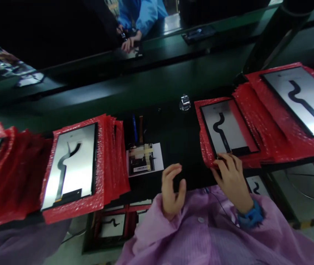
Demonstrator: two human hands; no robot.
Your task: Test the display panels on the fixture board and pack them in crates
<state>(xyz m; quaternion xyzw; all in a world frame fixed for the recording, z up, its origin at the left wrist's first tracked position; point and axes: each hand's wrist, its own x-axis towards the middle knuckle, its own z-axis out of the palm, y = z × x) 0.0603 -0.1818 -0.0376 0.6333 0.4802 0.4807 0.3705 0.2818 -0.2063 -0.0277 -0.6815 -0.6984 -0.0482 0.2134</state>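
Observation:
My right hand (232, 178), wearing a blue wrist strap (250, 216), is at the near-left corner of a display panel (226, 127). Its thumb and forefinger are closed on that corner, close to the red bubble wrap under it. A dark curved flex cable (219, 127) lies across the panel's silvery back. My left hand (172, 189) hovers before my chest, fingers bent and apart from the thumb, holding nothing. Beyond it, a small circuit assembly with yellow tape (141, 158) rests on a white sheet (158, 156).
At left, a display panel (75, 158) tops a stack of red bubble wrap (115, 158); another large panel (300, 95) lies far right. A blue tool (134, 129) and a shiny metal piece (184, 102) are on the bench. Across it, a person in blue sleeves (148, 16) works.

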